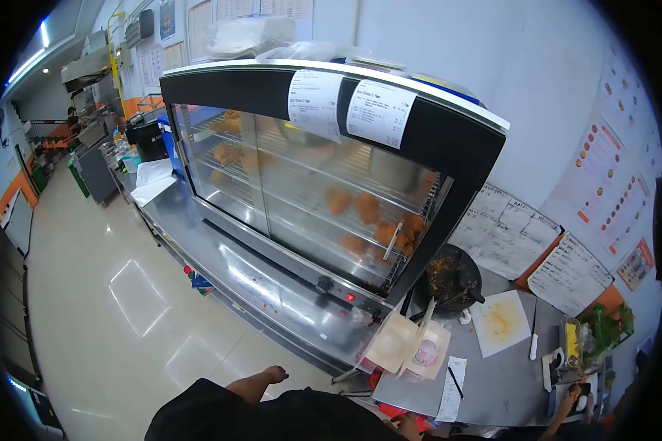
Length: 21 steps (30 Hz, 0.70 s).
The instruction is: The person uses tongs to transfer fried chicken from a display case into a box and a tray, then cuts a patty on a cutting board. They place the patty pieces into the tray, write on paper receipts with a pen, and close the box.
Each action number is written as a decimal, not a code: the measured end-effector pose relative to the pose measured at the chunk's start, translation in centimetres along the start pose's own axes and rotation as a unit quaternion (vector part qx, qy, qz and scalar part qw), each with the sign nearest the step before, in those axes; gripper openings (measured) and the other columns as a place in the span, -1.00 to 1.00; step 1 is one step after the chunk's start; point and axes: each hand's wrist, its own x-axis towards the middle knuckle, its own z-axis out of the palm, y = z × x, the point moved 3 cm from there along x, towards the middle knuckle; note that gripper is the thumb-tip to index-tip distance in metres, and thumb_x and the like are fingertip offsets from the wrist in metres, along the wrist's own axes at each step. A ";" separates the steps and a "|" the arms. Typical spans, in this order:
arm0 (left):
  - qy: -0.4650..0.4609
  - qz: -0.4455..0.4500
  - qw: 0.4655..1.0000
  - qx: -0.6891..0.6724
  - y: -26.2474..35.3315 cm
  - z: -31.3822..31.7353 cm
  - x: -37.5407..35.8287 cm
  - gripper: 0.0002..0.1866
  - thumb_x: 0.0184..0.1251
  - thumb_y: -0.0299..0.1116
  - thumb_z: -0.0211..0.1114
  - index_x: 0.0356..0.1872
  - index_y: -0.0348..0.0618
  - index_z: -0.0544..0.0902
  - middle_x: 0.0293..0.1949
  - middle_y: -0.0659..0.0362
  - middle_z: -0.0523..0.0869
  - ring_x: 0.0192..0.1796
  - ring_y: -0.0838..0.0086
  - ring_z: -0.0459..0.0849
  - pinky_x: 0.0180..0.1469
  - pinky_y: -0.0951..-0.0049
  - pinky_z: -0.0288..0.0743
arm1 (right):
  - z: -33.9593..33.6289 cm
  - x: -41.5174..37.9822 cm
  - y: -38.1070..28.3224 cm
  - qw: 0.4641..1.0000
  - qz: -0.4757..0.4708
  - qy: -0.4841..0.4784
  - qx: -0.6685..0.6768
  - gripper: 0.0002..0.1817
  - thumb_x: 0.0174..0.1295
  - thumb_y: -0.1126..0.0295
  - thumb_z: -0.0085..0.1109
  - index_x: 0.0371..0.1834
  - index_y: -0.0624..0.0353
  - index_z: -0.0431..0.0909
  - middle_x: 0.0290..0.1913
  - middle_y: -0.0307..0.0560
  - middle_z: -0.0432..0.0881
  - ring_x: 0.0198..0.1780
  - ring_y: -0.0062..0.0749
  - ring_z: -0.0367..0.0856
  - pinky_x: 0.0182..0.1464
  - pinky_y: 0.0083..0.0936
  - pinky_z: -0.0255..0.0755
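My left hand hangs over the floor at the front of the steel counter, its fingers loosely bent and nothing showing in them. My right hand is low at the counter's front edge, right beside a red item; most of its fingers are hidden, and I cannot tell whether it grips that item. Above it on the counter sit an opened takeaway box and a long printed receipt with a black pen across it.
A glass warming cabinet with fried chicken fills the counter, two receipts stuck on its top. To the right stand a black bowl, a stained white board and a knife. Another person's hand works at far right.
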 end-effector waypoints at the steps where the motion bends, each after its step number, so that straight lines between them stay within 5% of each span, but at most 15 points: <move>1: 0.028 -0.007 0.999 -0.022 0.3 -0.7 -0.7 -0.53 0.44 0.02 0.14 -0.02 -0.17 0.76 0.04 -0.06 0.76 0.16 0.13 0.70 0.24 0.14 0.52 | 0.0 -0.1 -0.4 1.000 -0.011 0.019 -0.003 -0.59 0.26 0.13 0.30 0.04 0.18 0.69 -0.27 0.13 0.72 -0.22 0.01 0.69 -0.10 -0.18 0.53; 4: 0.102 -0.072 0.928 -0.351 0.6 -2.3 -2.5 -0.67 0.40 -0.15 0.24 -0.15 -0.21 0.78 -0.21 0.01 0.83 -0.13 0.24 0.81 0.03 0.26 0.64 | 1.1 -0.2 0.3 0.997 0.044 -0.049 -0.047 -0.57 0.28 0.10 0.27 0.06 0.18 0.67 -0.18 0.21 0.73 -0.14 0.02 0.70 -0.04 -0.16 0.54; 6: 0.334 -0.016 0.800 -0.498 0.9 -5.9 -2.0 -0.76 0.37 -0.27 0.29 -0.25 -0.26 0.78 -0.41 0.08 0.81 -0.38 0.33 0.79 -0.19 0.38 0.65 | 2.6 0.4 2.5 0.993 0.035 -0.080 -0.076 -0.43 0.21 -0.06 0.30 0.04 0.24 0.67 -0.09 0.22 0.74 0.00 0.06 0.69 0.10 -0.15 0.52; 9: 0.603 -0.040 0.713 -0.355 3.6 -20.2 -6.3 -0.77 0.42 -0.31 0.26 -0.34 -0.29 0.65 -0.57 0.06 0.65 -0.50 0.25 0.63 -0.33 0.30 0.50 | 1.8 -1.1 -0.1 0.989 0.062 -0.119 -0.062 -0.34 0.19 -0.21 0.28 -0.03 0.26 0.72 -0.05 0.24 0.74 0.06 0.08 0.69 0.18 -0.13 0.52; 10: 0.632 0.034 0.657 -0.409 6.2 -25.7 -9.0 -0.86 0.38 -0.42 0.23 -0.29 -0.30 0.64 -0.46 0.00 0.65 -0.40 0.20 0.63 -0.25 0.28 0.50 | 2.6 -1.0 0.2 0.983 0.073 -0.152 -0.076 -0.32 0.16 -0.19 0.36 0.04 0.25 0.70 -0.08 0.22 0.75 -0.04 -0.02 0.75 0.07 -0.25 0.58; 11: 0.720 0.108 0.634 -0.260 7.6 -29.3 -10.1 -0.92 0.29 -0.56 0.21 -0.26 -0.27 0.65 -0.31 -0.01 0.67 -0.23 0.14 0.65 -0.14 0.26 0.49 | 2.2 -1.3 -0.9 0.982 0.069 -0.160 -0.066 -0.35 0.18 -0.19 0.35 -0.01 0.22 0.73 -0.19 0.16 0.77 -0.10 -0.01 0.76 0.02 -0.23 0.60; 13: 0.696 0.295 0.637 -0.150 12.3 -36.2 -12.1 -0.75 0.14 -0.67 0.25 -0.16 -0.22 0.68 -0.12 0.00 0.71 -0.05 0.07 0.66 0.01 0.20 0.52 | -0.2 -1.4 -4.5 0.969 0.072 -0.236 -0.027 -0.44 0.23 -0.13 0.35 -0.19 0.26 0.76 -0.32 0.03 0.77 -0.28 -0.24 0.73 -0.20 -0.34 0.60; 14: 0.662 0.356 0.646 -0.132 15.6 -38.8 -13.3 -0.68 0.11 -0.63 0.29 -0.07 -0.21 0.68 0.01 -0.03 0.71 0.08 0.02 0.67 0.13 0.16 0.52 | -1.4 -1.7 -5.6 0.965 0.082 -0.248 0.024 -0.37 0.22 -0.26 0.24 -0.18 0.17 0.77 -0.28 0.09 0.78 -0.18 -0.08 0.75 -0.05 -0.22 0.59; 15: 0.600 0.416 0.677 -0.093 18.7 -41.0 -14.0 -0.52 0.13 -0.56 0.33 0.16 -0.19 0.62 0.24 -0.13 0.59 0.32 -0.06 0.54 0.32 0.12 0.44 | -3.0 -2.1 -7.2 0.964 0.117 -0.235 0.052 -0.40 0.22 -0.22 0.29 -0.20 0.19 0.76 -0.32 0.04 0.78 -0.26 -0.25 0.76 -0.15 -0.33 0.60; 16: 0.563 0.437 0.699 -0.058 21.7 -42.3 -13.9 -0.41 0.17 -0.46 0.34 0.30 -0.17 0.50 0.37 -0.16 0.44 0.43 -0.08 0.39 0.41 0.08 0.33 | -4.5 -2.1 -8.3 0.952 0.130 -0.259 0.098 -0.46 0.30 -0.06 0.34 -0.04 0.28 0.68 -0.33 -0.07 0.76 -0.28 -0.44 0.72 -0.19 -0.44 0.58; 18: 0.519 0.428 0.738 0.055 25.0 -43.2 -11.8 -0.21 0.27 -0.24 0.32 0.52 -0.14 0.24 0.56 -0.15 0.16 0.59 -0.10 0.12 0.54 0.01 0.10 | -11.3 -2.4 -14.9 0.938 0.105 -0.295 0.151 -0.67 0.34 0.20 0.25 0.00 0.20 0.64 -0.27 -0.15 0.76 -0.22 -0.52 0.73 -0.18 -0.51 0.56; 21: 0.491 0.370 0.784 0.085 26.4 -43.9 -7.2 -0.09 0.38 -0.02 0.25 0.61 -0.12 0.02 0.62 -0.09 0.01 0.64 -0.08 -0.07 0.59 -0.06 -0.08 | -16.6 -0.9 -13.1 0.947 0.022 -0.183 0.263 -0.70 0.26 0.37 0.30 0.02 0.20 0.59 -0.26 -0.19 0.74 -0.25 -0.57 0.69 -0.19 -0.57 0.52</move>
